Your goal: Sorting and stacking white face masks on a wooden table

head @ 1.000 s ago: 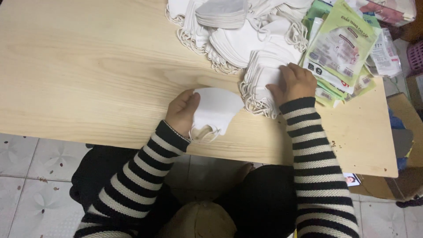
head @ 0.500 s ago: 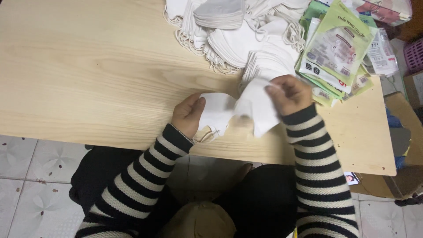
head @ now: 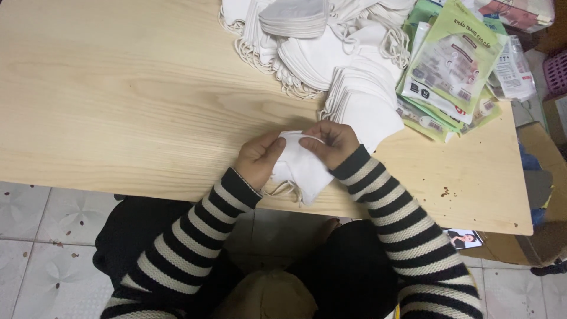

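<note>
Your light wooden counter (head: 118, 106) lies bare on its left part. Near its front edge, your left hand (head: 258, 158) is closed on the left side of a folded white fabric face mask (head: 301, 165), fingers pinched over the cloth. The mask sits between both hands, just above the counter's front edge, its ear loops hanging below. Your right hand (head: 333, 142) grips the mask's upper right edge, fingers curled onto it. Behind your right hand, a stacked pile of white face masks (head: 331, 53) spreads across the counter's far side. To the right, flat green and clear plastic packets (head: 452, 65) overlap beside the pile.
</note>
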